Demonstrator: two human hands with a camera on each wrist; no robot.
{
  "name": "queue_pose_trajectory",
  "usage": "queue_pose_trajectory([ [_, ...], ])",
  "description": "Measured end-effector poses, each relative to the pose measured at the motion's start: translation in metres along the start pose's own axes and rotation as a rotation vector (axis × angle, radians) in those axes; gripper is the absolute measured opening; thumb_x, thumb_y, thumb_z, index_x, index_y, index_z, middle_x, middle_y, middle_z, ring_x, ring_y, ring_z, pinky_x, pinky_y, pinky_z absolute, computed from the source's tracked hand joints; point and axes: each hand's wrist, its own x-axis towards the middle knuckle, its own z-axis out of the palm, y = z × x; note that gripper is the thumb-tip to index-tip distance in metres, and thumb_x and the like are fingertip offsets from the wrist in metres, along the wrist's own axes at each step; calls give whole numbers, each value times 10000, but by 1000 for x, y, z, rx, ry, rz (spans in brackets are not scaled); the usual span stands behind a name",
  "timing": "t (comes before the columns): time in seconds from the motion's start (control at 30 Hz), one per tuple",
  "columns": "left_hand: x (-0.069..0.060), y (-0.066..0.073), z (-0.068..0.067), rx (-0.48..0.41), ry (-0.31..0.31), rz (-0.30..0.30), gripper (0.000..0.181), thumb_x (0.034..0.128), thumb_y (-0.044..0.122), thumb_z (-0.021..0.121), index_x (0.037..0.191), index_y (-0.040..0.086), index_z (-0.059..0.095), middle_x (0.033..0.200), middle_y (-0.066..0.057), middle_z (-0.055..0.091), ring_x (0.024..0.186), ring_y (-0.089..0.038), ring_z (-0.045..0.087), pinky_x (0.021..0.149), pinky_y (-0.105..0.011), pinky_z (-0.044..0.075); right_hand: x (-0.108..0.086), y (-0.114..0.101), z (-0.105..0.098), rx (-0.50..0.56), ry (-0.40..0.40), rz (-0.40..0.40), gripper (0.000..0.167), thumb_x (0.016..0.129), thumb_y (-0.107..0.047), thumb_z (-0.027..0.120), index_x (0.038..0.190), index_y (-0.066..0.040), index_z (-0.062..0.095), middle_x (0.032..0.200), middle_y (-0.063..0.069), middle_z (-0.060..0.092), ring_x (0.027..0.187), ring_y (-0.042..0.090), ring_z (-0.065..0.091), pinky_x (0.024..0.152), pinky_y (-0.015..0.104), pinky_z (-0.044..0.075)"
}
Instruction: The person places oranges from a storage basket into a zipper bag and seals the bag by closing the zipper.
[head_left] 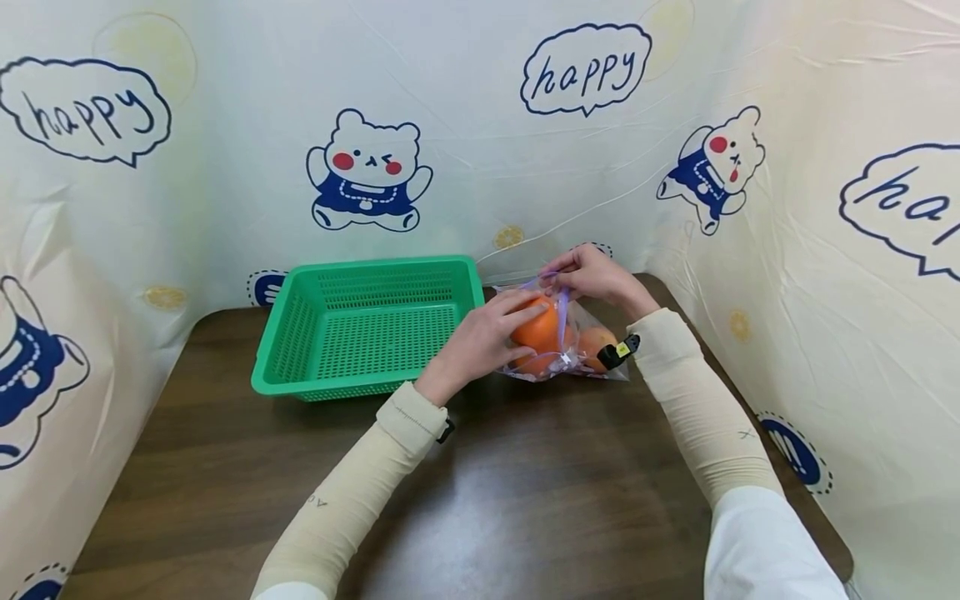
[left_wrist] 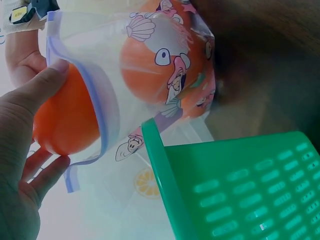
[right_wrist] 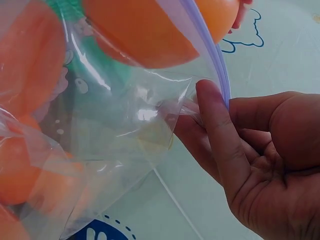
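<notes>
Table (head_left: pixel 525 500): dk brown wood, w/ green plastic basket (head_left: pixel 330 387)
Bag (left_wrist: pixel 111 62): clear plastic, purple-edged, R of basket, orange fruits (left_wrist: pixel 142 70) inside
L hand (head_left: pixel 483 336): grips round orange fruit (left_wrist: pixel 72 117) @ bag mouth
R hand (head_left: pixel 596 277): pinches bag edge

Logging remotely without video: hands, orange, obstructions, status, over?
Left hand grips orange at clear plastic bag's mouth. Right hand pinches bag's lilac edge. More oranges inside. Green plastic basket beside bag, nothing visibly blocking.

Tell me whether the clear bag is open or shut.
Open: the bag's purple rim is spread around an orange fruit in the left hand, and the right hand pinches that rim.
</notes>
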Motion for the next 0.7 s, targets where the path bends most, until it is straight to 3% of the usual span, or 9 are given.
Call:
queue_pose_trajectory([
  [0.13, 1, -1, 1, 12, 3, -1, 626, 806, 227, 879, 1375, 99, 650, 1474, -123, 556, 1388, -310, 489, 1073, -397, 501, 0, -1, 0, 4, -2, 12, 302, 1023, -34, 558, 1293, 62, 654, 1205, 250, 705, 867, 193, 749, 730, 314, 630],
  [0.5, -2, -5, 2, -26, 133, 1, 370, 858, 110, 825, 1209, 37, 737, 1292, -133, 677, 1243, -278, 612, 1041, -356, 526, 2, -4, -2, -18, 3, 9, 290, 1006, -33, 591, 1269, 60, 671, 1188, 250, 711, 893, 202, 750, 815, 431, 619],
  [0.7, -10, -8, -2, -52, 167, -9, 376, 850, 92, 830, 1209, 32, 735, 1265, -140, 685, 1201, -271, 627, 1019, -366, 543, 2, -8, -5, -18, 9, -5, 282, 1006, -21, 589, 1258, 71, 675, 1180, 246, 715, 873, 162, 748, 751, 350, 632],
])
